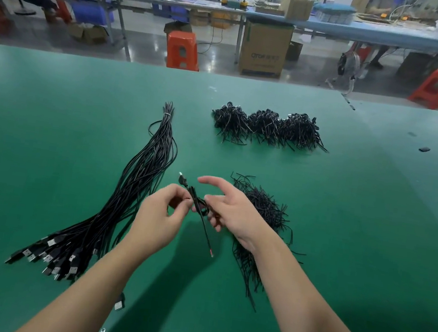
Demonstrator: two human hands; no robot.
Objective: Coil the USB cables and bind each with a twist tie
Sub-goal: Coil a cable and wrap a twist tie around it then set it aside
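Both hands are up over the middle of the green table (51,116), left hand (159,219) and right hand (230,209) pinching one coiled cable (198,205), loose cable bundle (137,183) at 9 o'clock, twist ties (265,211) at 3.

Orange stools (183,49), grey workshop floor (221,57)

Green table (53,105), straight cable bundle (130,196), coiled cable heap (270,126), twist tie pile (264,213)

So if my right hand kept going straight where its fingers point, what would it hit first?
Probably the coiled cable held between both hands, then the left hand; the right hand points left, though depth is unclear.
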